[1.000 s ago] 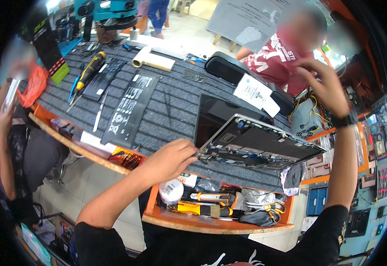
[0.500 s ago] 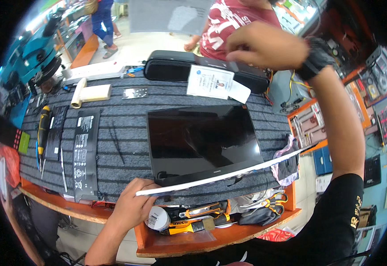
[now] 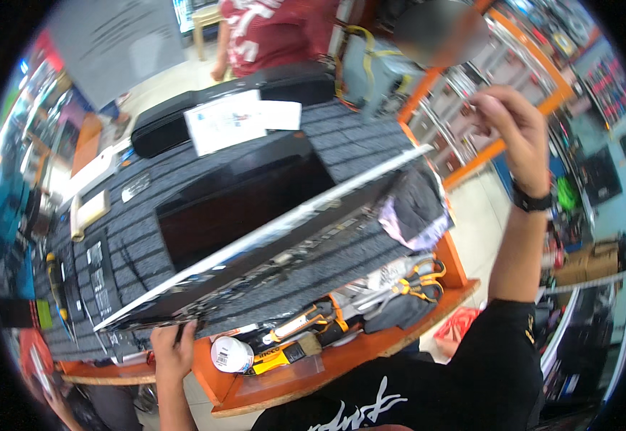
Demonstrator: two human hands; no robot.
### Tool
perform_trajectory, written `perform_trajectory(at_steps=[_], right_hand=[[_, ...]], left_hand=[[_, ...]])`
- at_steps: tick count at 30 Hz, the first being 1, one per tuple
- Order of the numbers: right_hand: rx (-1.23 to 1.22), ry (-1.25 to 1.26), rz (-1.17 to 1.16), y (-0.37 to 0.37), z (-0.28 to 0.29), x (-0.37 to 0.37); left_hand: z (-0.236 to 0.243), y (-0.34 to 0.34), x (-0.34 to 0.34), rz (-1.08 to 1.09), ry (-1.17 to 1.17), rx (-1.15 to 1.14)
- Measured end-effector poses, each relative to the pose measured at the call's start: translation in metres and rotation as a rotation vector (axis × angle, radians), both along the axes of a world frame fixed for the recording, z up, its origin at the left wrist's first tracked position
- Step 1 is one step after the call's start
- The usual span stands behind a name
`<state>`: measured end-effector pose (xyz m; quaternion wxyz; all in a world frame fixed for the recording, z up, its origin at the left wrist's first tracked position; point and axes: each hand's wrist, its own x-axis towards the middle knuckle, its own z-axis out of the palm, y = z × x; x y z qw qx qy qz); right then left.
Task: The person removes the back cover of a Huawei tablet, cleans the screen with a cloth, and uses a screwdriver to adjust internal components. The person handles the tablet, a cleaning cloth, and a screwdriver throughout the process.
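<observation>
My left hand (image 3: 173, 346) grips the near left corner of a thin laptop base (image 3: 284, 255). The base stands tilted on its long edge, with a white rim along its top and exposed inner parts on the side toward me. Behind it lies a glossy black laptop screen (image 3: 248, 197), partly hidden by the base. My right hand (image 3: 514, 133), with a black watch on its wrist, is raised off the table's right side. Its thumb and fingers are drawn together; what they hold, if anything, is too small to make out.
A striped grey mat (image 3: 342, 136) covers the table. A long black speaker (image 3: 162, 129) with white papers (image 3: 223, 122) stands at the back. At the near edge, an open drawer (image 3: 209, 391) holds scissors (image 3: 421, 280), tools and a white tub (image 3: 231, 355). Crumpled cloth (image 3: 417, 208) lies right.
The laptop base has tilted, so its inner side now shows. My right hand has moved from above the speaker toward the right, away from the table. The view has turned rightward.
</observation>
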<state>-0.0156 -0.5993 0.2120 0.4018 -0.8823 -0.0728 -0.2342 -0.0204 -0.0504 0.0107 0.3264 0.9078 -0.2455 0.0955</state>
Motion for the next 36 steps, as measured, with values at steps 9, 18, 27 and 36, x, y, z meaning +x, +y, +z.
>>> perform_trajectory(at_steps=[9, 18, 27, 36], right_hand=[[-0.499, 0.277, 0.157, -0.041, -0.136, -0.002], [0.348, 0.324, 0.418, -0.124, -0.121, -0.043], [-0.069, 0.286, -0.341, -0.101, -0.107, 0.055], [-0.794, -0.065, -0.038, -0.052, -0.118, 0.021]], left_hand=[[-0.016, 0.017, 0.002, 0.024, 0.014, 0.042], [-0.014, 0.011, -0.002, 0.034, 0.029, -0.014], [-0.008, 0.009, -0.002, 0.027, 0.013, 0.031], [-0.013, 0.009, 0.0, 0.013, -0.045, 0.04]])
